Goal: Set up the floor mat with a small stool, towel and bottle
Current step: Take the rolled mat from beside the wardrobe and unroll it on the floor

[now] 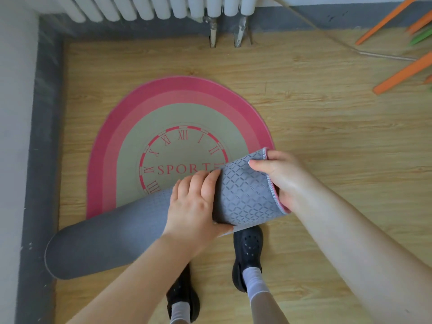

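The step in hand looks like the first one: laying out the floor mat (177, 127). Its far half already lies flat on the wooden floor (327, 160), in the corner below the white radiator (149, 8). The near half is not yet flat; it is curled up into a loose roll (245, 195) that shows the grey underside.

The left hand (196, 204) grips the middle of the roll, with the fingers curled over the top and the thumb at the near edge. The right hand (280, 176) holds the right end of the roll, its thumb lying on the grey surface and its fingers hidden behind the stitched edge. At the left, the grey end of the mat hangs down to the floor, near the wall.

I judge that the next move is to unroll the near half toward the person's feet and press it down, because the curl will probably spring back if it is only released. The black shoes (247, 253) stand just beside the roll and may have to step back. The stool, towel and bottle are not in view.

The mat is thin and flexible. Its face is smooth, with pink bands around a beige field and a printed clock with Roman numerals. The underside is grey with a fine diamond relief that looks like rubber, and the edge is sewn with a pink and grey thread. The floor has a light wood grain.
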